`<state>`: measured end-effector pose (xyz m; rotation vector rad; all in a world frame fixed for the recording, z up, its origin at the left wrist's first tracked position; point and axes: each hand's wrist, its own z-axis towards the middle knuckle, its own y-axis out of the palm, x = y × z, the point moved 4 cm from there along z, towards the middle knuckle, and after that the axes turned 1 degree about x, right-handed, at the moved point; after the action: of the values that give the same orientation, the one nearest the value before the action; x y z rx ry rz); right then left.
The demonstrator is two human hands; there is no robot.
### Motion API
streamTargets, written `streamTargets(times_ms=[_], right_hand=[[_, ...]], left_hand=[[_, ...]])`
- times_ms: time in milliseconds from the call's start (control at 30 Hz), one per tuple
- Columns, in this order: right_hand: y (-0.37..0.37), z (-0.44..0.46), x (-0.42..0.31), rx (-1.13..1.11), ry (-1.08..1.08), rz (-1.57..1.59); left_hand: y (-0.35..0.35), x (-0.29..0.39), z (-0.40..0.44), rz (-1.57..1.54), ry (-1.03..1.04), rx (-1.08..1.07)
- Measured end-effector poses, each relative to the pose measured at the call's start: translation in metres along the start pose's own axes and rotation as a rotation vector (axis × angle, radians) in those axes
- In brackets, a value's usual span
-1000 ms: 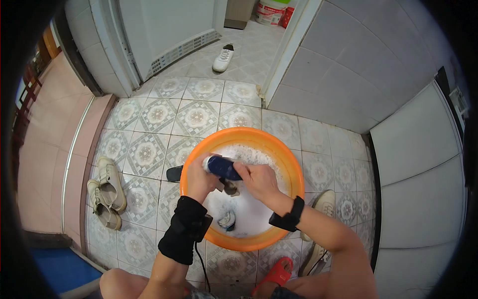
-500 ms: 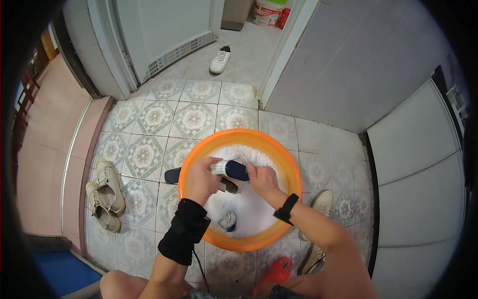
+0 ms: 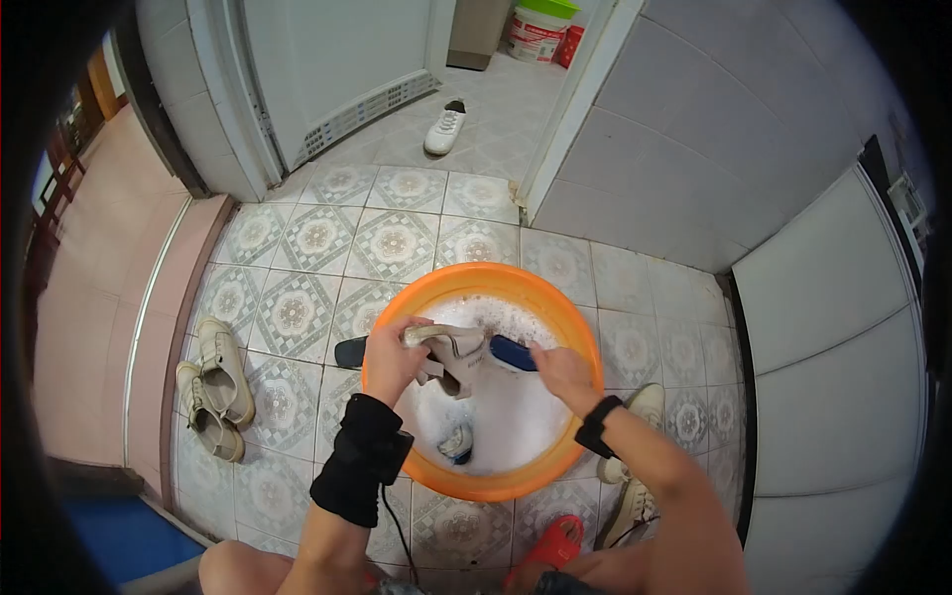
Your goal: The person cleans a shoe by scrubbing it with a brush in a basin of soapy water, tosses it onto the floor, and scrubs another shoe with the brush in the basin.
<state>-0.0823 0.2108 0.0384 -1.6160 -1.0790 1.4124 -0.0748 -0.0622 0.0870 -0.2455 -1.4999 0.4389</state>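
An orange basin (image 3: 587,397) with white suds stands on the tiled floor. Over its left part, my left hand (image 3: 395,359) is closed on a light beige shoe (image 3: 464,359), which is tilted with its opening toward me. My right hand (image 3: 563,375) grips a dark blue brush (image 3: 513,354) just right of the shoe's toe. The brush's bristles are hidden. Another item, whitish and blue (image 3: 456,444), lies partly sunk in the suds below the shoe.
A pair of beige shoes (image 3: 216,387) is on the floor at left; more pale shoes (image 3: 635,496) sit at right. A white shoe (image 3: 445,128) lies near the doorway. A dark object (image 3: 350,352) touches the basin's left side. Beyond the door stands a white bucket (image 3: 536,35).
My right hand has moved right with the brush, off the shoe. The shoe in my left hand now shows more of its upper and toe. The view has shifted slightly.
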Motion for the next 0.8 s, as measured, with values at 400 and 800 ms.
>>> streamTargets(times_ms=[400, 800], right_hand=[[0.006, 0.002, 0.009, 0.005, 0.038, -0.051], [-0.004, -0.012, -0.025, -0.153, 0.125, 0.117]], left_hand=[[0.003, 0.008, 0.001, -0.018, -0.029, -0.126], [-0.002, 0.026, -0.005, 0.208, -0.341, -0.075]])
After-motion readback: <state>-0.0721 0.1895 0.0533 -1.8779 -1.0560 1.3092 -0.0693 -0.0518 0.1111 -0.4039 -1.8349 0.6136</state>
